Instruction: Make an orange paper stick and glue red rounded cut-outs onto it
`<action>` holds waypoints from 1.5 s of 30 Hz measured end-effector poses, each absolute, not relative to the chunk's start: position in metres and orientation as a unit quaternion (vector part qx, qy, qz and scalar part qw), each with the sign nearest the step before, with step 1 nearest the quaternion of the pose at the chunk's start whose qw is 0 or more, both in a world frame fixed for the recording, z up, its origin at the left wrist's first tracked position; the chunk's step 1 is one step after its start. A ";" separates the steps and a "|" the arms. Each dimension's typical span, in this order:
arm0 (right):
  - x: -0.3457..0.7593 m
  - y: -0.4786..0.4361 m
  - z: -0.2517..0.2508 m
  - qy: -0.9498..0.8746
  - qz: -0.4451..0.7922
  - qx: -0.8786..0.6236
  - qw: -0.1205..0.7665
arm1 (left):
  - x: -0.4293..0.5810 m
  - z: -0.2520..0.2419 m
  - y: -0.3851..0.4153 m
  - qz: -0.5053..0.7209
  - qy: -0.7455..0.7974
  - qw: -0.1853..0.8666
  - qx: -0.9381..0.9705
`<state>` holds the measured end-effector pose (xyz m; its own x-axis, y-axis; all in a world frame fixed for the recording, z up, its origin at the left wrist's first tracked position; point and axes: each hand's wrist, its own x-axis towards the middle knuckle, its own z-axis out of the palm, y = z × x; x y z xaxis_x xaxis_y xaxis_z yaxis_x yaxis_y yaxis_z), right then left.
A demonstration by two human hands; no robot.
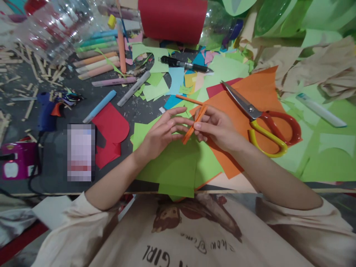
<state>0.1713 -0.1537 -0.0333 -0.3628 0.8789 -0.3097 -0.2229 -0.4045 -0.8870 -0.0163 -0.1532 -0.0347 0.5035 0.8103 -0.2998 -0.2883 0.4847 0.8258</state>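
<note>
My right hand (217,128) pinches a narrow orange paper strip (190,131) between thumb and fingers, holding it slanted above green paper sheets (178,167). My left hand (162,131) meets it from the left, its fingertips touching the strip, the fingers stretched and slightly apart. Both hands hover over the desk's front middle. A large orange paper sheet (250,92) lies under and behind the right hand. Red-and-yellow-handled scissors (264,122) rest on that sheet, just right of my right hand.
Red paper pieces (111,129) and a phone (80,152) lie at the left. Coloured markers (97,59), a black pen (185,64), a red paper roll (172,18), a clear plastic bottle (52,26), wooden sticks (33,70) and paper scraps fill the back.
</note>
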 end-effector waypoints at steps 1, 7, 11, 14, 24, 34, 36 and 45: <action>0.172 -0.154 -0.033 -0.388 0.731 -0.417 0.377 | -0.017 -0.036 -0.154 0.358 0.360 0.772 0.382; 0.170 -0.156 -0.032 -0.393 0.718 -0.406 0.407 | -0.016 -0.037 -0.161 0.384 0.420 0.614 0.547; 0.167 -0.158 -0.033 -0.415 0.690 -0.428 0.410 | -0.017 -0.037 -0.161 0.390 0.448 0.549 0.588; 0.165 -0.159 -0.033 -0.430 0.671 -0.445 0.408 | -0.018 -0.036 -0.160 0.404 0.456 0.518 0.601; 0.165 -0.160 -0.031 -0.457 0.641 -0.467 0.404 | -0.023 -0.038 -0.158 0.406 0.458 0.494 0.618; 0.171 -0.158 -0.029 -0.589 0.555 -0.476 0.345 | -0.024 -0.037 -0.157 0.371 0.453 0.444 0.679; 0.171 -0.158 -0.030 -0.596 0.556 -0.469 0.340 | -0.024 -0.036 -0.157 0.360 0.448 0.448 0.685; 0.171 -0.158 -0.030 -0.592 0.531 -0.484 0.366 | -0.024 -0.032 -0.155 0.370 0.472 0.495 0.629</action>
